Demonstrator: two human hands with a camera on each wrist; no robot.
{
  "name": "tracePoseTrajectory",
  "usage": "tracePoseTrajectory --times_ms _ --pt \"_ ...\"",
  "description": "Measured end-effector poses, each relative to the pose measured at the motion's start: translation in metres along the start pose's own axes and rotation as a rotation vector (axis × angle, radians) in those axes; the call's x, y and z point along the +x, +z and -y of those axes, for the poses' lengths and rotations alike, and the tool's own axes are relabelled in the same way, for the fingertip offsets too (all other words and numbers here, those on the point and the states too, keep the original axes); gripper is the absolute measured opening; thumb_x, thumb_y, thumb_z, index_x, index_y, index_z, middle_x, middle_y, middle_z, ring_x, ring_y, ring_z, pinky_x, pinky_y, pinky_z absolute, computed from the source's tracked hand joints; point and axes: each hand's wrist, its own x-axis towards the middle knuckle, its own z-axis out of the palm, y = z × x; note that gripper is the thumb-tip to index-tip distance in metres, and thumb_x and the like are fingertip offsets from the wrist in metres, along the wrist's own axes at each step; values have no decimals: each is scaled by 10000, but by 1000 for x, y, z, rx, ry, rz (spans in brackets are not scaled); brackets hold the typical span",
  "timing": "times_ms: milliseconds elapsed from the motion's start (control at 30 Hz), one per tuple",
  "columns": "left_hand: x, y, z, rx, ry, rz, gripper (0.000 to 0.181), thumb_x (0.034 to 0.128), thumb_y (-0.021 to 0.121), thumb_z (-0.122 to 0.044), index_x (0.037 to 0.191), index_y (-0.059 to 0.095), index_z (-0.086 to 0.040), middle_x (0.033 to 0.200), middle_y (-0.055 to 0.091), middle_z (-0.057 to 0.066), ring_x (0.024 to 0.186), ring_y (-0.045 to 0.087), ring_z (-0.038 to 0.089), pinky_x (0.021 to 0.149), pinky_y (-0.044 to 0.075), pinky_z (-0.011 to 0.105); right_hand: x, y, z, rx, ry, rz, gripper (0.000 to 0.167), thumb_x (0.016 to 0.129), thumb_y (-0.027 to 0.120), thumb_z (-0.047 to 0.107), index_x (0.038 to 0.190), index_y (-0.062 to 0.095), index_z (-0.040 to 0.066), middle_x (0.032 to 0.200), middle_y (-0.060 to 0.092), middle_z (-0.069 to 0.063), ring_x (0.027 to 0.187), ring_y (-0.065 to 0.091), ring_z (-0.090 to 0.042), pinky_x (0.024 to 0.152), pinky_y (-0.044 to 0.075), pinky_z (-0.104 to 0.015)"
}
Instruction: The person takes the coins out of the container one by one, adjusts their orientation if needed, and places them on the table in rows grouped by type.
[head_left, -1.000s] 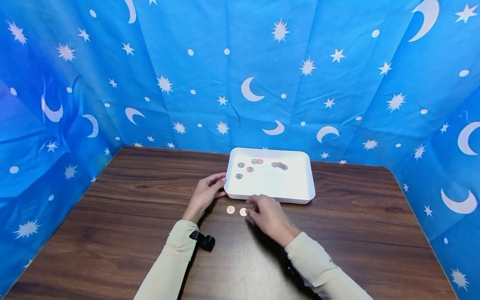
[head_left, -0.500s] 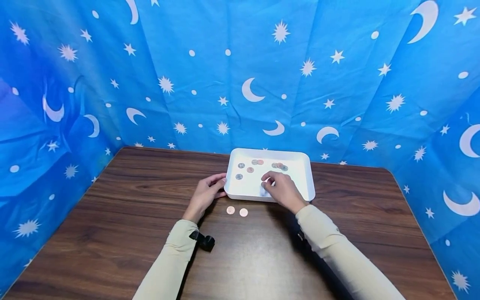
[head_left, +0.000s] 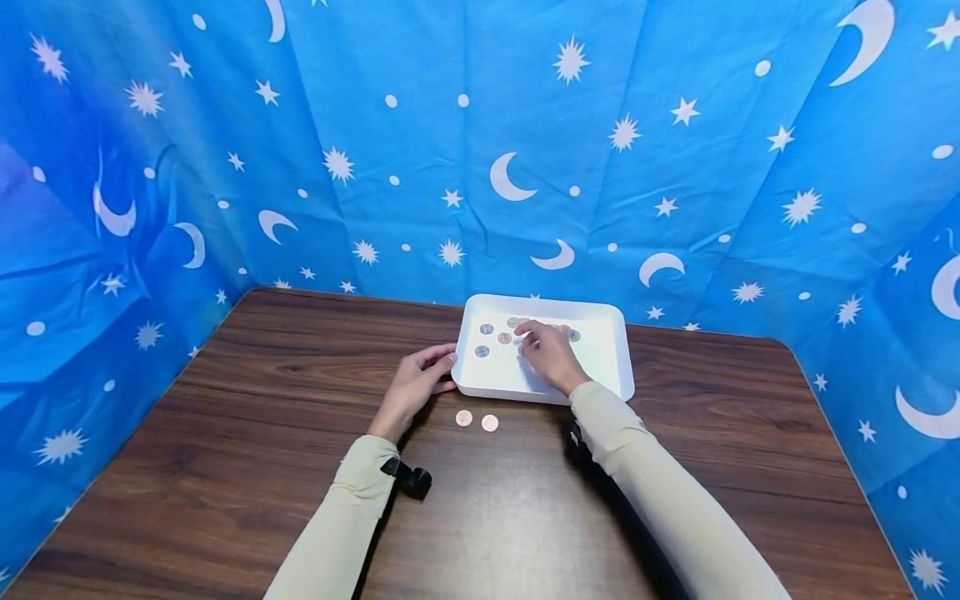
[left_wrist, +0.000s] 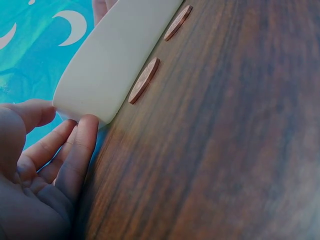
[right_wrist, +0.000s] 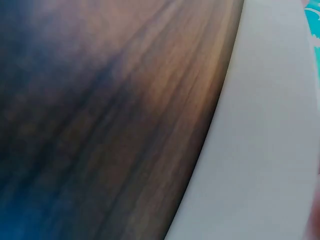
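A white tray (head_left: 517,395) stands on the table, with silver coins (head_left: 482,352) and a copper coin (head_left: 505,338) among several in it. My left hand (head_left: 412,383) holds its left corner; in the left wrist view, the thumb of this hand (left_wrist: 45,175) meets the rim and the fingers touch the lower corner of the tray (left_wrist: 100,65). Over the middle of the tray, my right hand (head_left: 551,357) has its bent thumb and index finger apart and covers some coins. Two copper coins (head_left: 464,418) (head_left: 490,423) lie side by side before the tray.
The brown wooden table (head_left: 315,417) extends around the tray. A blue cloth (head_left: 420,150) with white moons and stars hangs behind it and at both sides. In the right wrist view, the wall of the tray (right_wrist: 250,130) curves along the right.
My right hand has left the copper coins on the table, crossed the front wall and moved farther back over the tray. My left hand keeps its hold on the corner.
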Motion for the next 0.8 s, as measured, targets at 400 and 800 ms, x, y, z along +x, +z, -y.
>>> tracePoseTrajectory --times_ms 400,800 --pt "1 1 0 1 -6 4 379 1077 624 -171 1425 642 -21 1394 619 216 1100 654 187 827 637 224 13 7 0 -154 56 67 315 990 673 -12 1272 736 114 1158 728 -162 1086 654 -333 1044 517 -476" --pt "0 1 -3 4 -14 -1 379 1082 608 -159 1429 635 -11 1387 621 218 1106 653 189 829 634 220 3 -5 1 -268 -1 79 297 994 664 -20 1237 791 95 1119 721 -150 1039 627 -309 1088 470 -489"
